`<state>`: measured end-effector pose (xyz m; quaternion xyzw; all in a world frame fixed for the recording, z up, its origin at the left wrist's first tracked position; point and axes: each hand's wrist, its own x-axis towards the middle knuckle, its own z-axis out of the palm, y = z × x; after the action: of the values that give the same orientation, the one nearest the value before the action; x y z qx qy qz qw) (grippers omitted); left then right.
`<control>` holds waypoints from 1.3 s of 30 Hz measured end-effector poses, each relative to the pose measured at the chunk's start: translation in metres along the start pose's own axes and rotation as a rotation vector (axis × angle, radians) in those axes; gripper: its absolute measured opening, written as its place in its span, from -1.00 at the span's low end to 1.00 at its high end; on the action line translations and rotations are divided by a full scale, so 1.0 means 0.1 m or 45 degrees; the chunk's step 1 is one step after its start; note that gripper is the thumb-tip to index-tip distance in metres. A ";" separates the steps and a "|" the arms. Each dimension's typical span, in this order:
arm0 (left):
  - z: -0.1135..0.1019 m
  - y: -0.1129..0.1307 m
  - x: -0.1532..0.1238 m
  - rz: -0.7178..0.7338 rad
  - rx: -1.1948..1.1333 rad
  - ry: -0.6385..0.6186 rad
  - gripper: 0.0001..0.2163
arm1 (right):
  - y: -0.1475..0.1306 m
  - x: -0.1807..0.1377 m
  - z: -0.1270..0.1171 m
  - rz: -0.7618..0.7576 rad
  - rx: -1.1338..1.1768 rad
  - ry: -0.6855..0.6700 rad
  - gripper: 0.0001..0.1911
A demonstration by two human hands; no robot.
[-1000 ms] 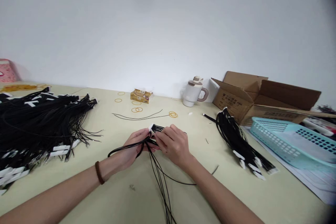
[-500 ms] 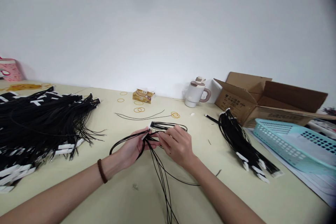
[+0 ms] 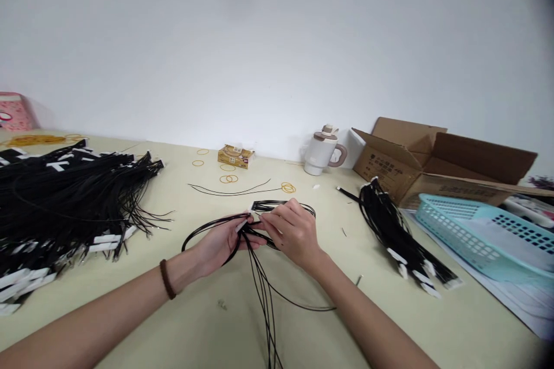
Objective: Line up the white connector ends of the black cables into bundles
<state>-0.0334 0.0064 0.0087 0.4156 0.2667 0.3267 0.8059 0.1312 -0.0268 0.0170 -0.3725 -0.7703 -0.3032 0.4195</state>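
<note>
A looped bundle of thin black wires [image 3: 263, 277] hangs between my hands, with loose ends trailing down to the table's near edge. My left hand [image 3: 220, 245] is closed on the bundle near a small white connector [image 3: 241, 225]. Another white connector end pokes out above the fingers. My right hand [image 3: 294, 233] has thumb and forefinger pinched together at the wires, close to the left fingertips. The exact strand in that pinch is too small to make out. Part of the loop passes behind the right hand.
A large heap of black wire harnesses [image 3: 64, 202] covers the left side. Rubber bands [image 3: 228, 179], a small gold box [image 3: 236, 157] and a white mug [image 3: 320, 153] stand farther back. To the right are another harness bundle [image 3: 389, 230], a cardboard box [image 3: 385, 164] and a turquoise basket [image 3: 467, 242].
My right hand has shifted slightly at the wires, and its fingers are drawn up a little more. The wire loop above has moved slightly right. My left hand keeps its hold.
</note>
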 end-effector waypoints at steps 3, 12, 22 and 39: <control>-0.03 -0.02 0.00 0.048 0.004 -0.019 -0.85 | 0.00 0.00 0.00 -0.001 0.001 -0.008 -0.86; 0.02 -0.01 -0.01 0.150 0.121 -0.060 -0.83 | 0.00 0.00 0.00 -0.004 -0.043 0.031 -0.84; 0.08 0.03 -0.05 0.170 0.146 -0.048 -0.80 | -0.02 0.02 -0.02 -0.019 -0.075 0.055 -0.82; 0.11 0.00 -0.05 0.270 0.352 0.004 -0.72 | -0.08 -0.03 0.05 0.035 -0.062 0.073 -0.86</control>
<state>-0.0294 -0.0028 0.0150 0.5476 0.2650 0.3708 0.7017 0.1239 -0.0285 0.0110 -0.3844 -0.7451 -0.3265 0.4364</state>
